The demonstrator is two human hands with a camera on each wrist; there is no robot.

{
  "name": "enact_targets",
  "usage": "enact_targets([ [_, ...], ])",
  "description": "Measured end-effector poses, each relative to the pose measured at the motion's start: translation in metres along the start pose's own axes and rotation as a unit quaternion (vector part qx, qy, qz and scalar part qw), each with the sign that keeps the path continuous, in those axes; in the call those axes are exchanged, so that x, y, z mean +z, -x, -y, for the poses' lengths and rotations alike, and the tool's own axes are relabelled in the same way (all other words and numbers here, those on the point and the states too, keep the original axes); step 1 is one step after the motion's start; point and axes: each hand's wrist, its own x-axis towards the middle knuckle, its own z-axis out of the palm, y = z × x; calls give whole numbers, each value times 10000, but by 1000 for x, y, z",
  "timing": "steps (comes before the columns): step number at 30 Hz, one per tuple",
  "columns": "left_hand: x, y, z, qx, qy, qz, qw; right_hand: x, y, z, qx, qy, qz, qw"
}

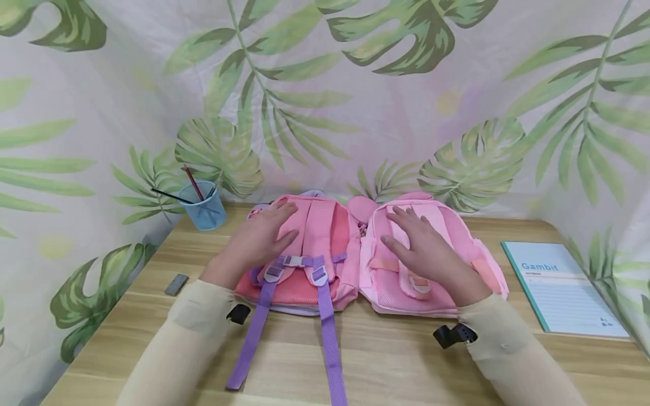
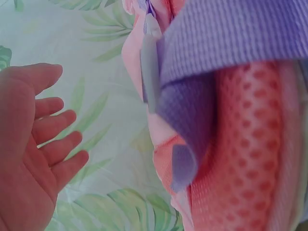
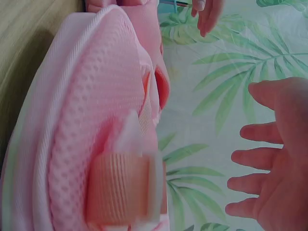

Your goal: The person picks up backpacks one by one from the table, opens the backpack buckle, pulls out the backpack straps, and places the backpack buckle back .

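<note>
Two pink backpacks lie side by side on the wooden table, strap sides up. The left backpack (image 1: 345,282) has coral mesh, a white chest buckle (image 1: 293,261) and two long purple straps (image 1: 330,344) trailing toward the front. On the right backpack (image 1: 401,293), the mesh is paler and the webbing peach (image 3: 120,187). My left hand (image 1: 259,234) hovers above the left backpack, fingers extended and holding nothing; the left wrist view shows a gap between palm and bag. Over the right backpack, my right hand (image 1: 421,245) is spread in the same way, apart from the fabric.
A blue mesh pen cup (image 1: 205,208) with pencils stands at the back left. Nearer the left edge lies a small grey block (image 1: 176,285). A notebook (image 1: 563,287) marked Gambit rests at the right. Leaf-printed cloth (image 1: 304,113) hangs behind and at both sides.
</note>
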Motion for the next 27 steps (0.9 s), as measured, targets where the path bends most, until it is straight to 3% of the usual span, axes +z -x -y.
enact_targets([
  [5,-3,5,4,-10,205,-97,9997,7,-6,6,-117,-49,-205,9997],
  [9,-6,9,6,-158,304,-16,9994,13,-13,10,-173,-230,-355,9990],
  [16,-8,15,15,-141,454,19,9989,23,-22,21,-236,-509,-564,9968],
  [27,-6,22,30,-161,927,278,9952,38,-37,33,-218,-767,-135,9967],
])
